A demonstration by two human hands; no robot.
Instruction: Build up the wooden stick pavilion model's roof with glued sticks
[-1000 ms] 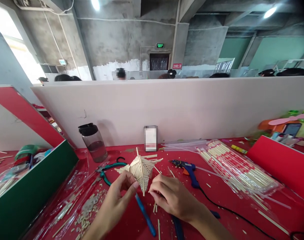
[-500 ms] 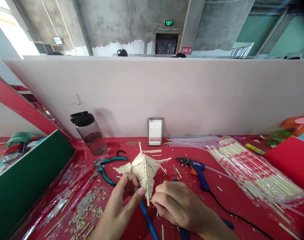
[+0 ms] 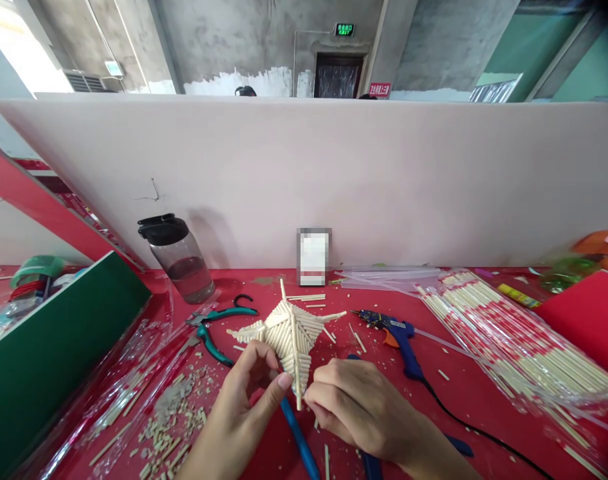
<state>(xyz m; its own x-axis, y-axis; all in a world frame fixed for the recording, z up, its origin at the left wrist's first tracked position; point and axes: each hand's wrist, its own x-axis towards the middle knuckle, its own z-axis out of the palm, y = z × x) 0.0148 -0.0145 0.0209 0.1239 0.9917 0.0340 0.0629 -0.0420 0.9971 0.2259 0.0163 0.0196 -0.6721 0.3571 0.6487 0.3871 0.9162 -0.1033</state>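
Observation:
A leaf-shaped piece built from glued pale wooden sticks (image 3: 289, 333) is held up just above the red table (image 3: 464, 413). My left hand (image 3: 244, 407) pinches its lower left edge between thumb and fingers. My right hand (image 3: 354, 407) is curled closed against the lower end of its long centre stick, gripping it from the right. A blue-handled tool (image 3: 299, 437) lies on the table under and between both hands.
A blue glue gun (image 3: 397, 337) with a black cord lies right of the piece. Green-handled pliers (image 3: 217, 330) and a dark-lidded bottle (image 3: 177, 260) are to the left. Bagged sticks (image 3: 509, 347) lie right, cut stick scraps (image 3: 169, 427) left, a white divider (image 3: 334, 173) behind.
The view has tilted down, so the table and objects sit lower and closer. Both hands keep their grip on the stick piece, with only slight shifts of the fingers.

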